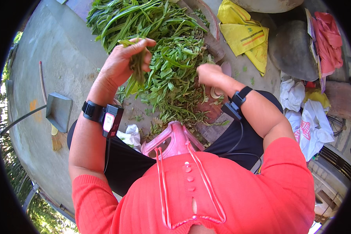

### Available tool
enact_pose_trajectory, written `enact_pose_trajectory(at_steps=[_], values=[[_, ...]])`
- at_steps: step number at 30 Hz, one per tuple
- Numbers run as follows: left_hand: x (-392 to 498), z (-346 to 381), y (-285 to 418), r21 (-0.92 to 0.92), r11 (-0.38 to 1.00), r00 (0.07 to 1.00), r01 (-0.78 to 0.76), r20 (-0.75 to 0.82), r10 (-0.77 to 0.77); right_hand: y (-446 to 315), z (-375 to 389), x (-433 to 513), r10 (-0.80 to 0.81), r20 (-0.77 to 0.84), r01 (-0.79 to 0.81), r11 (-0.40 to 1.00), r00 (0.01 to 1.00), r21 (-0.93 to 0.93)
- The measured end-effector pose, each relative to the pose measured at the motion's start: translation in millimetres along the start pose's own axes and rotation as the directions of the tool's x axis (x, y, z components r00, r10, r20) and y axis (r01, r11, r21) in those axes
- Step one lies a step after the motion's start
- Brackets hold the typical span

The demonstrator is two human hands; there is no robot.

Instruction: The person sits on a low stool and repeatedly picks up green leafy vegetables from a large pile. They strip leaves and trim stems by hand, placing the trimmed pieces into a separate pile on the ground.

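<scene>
My left hand is raised over the left side of a heap of leafy greens, its fingers curled around a small bunch of limp green stems and leaves. Leaf tips hang below the palm. At the heap's right edge is my right hand, its back to the camera and its fingers curled in and partly blurred; whether anything is between them is hidden. Longer, darker leaves lie at the top of the heap, with shorter, paler ones nearer me. Both wrists wear black straps with small devices.
A pink plastic stool stands between my knees. A yellow bag lies at upper right, near a dark round vessel. White plastic bags are at right. A grey dustpan and a straw broom are at left.
</scene>
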State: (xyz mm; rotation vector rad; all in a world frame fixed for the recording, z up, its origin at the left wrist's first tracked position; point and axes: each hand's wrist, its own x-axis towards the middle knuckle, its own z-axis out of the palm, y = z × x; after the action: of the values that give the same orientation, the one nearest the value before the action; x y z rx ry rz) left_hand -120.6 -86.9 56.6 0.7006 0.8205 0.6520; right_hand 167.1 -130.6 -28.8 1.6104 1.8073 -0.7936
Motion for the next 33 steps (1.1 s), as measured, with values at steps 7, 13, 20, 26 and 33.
enact_pose_trajectory(at_steps=[7,13,20,26,33], values=[[5,-10,2,-0.087,0.985,0.987,0.150,-0.042,-0.154,15,-10,40,0.118,-0.583,0.095,0.942,0.804,0.321],[0,-7,-3,-0.061,0.993,0.980,0.102,-0.164,-0.111,10,-7,62,-0.025,-0.623,0.096,0.992,0.782,0.080],[-1,-17,-2,-0.019,0.987,0.973,0.158,-0.165,-0.159,53,-46,86,0.184,-0.519,0.080,0.892,0.834,0.445],[2,-11,-9,-0.047,0.979,0.955,0.199,-0.216,-0.204,56,-53,94,0.484,-0.426,-0.265,0.838,0.764,0.476],[-1,-12,-9,-0.018,0.985,0.959,0.170,-0.229,-0.170,33,-49,91,0.017,-0.711,0.286,0.909,0.703,0.304]])
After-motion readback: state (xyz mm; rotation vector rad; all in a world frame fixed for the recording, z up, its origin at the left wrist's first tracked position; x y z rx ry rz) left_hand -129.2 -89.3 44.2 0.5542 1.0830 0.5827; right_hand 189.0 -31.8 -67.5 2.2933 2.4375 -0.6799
